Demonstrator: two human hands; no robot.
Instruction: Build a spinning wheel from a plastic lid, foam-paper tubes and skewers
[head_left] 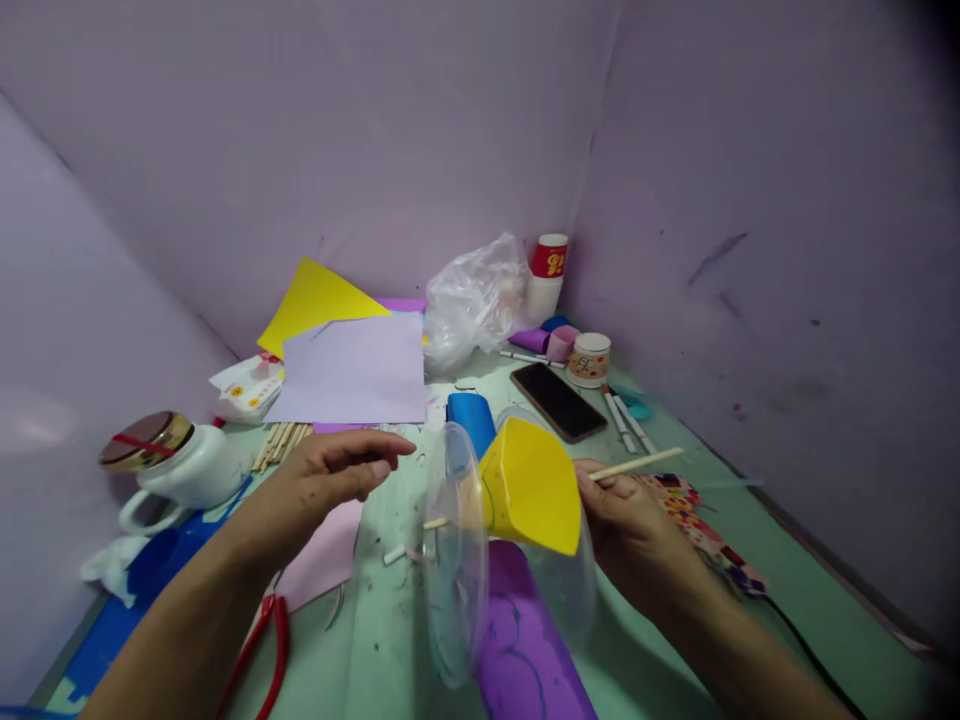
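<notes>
A craft piece stands over the green table, made of two clear plastic discs with coloured paper blades between them: yellow, purple and blue. A thin wooden stick sticks out on the right, and a short stick end shows at the left disc. My right hand is closed at the right disc, its fingers pinching the stick. My left hand hovers left of the left disc, thumb and fingers apart, holding nothing.
Red scissors and pink paper lie front left, near a white mug. Behind are wooden sticks, lilac paper and a plastic bag. A phone, markers and a paper cup sit back right.
</notes>
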